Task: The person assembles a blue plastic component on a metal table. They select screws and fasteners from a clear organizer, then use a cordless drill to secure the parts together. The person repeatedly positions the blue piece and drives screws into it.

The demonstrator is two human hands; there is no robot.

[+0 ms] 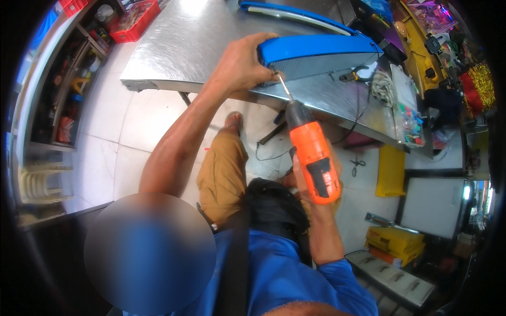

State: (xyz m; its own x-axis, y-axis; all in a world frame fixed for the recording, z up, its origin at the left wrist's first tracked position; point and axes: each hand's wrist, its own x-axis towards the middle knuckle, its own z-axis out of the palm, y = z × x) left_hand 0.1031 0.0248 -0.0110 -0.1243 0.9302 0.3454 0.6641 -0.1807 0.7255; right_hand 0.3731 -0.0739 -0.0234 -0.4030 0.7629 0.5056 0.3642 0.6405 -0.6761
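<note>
My left hand [243, 62] grips the left end of a long blue casing [316, 46] with a grey ribbed side, standing on the metal table. Its thumb presses near the casing's lower corner. In my right hand [333, 166] is an orange and black power drill [310, 138], pointing up and away from me. The long thin bit [285, 87] reaches that corner, close beside my left fingertips. Whether the tip sits in a hole or on a screw is too small to tell. Behind the casing lies a curved blue strip with a white band [295, 15], seemingly hinged to it at the right.
The steel table [168, 50] has its front edge just before me. Pliers [354, 75], a bundled grey cloth [382, 87] and a cable lie on its right. A red crate [136, 21] and shelves stand left; stacked yellow boxes [394, 245] stand on the right.
</note>
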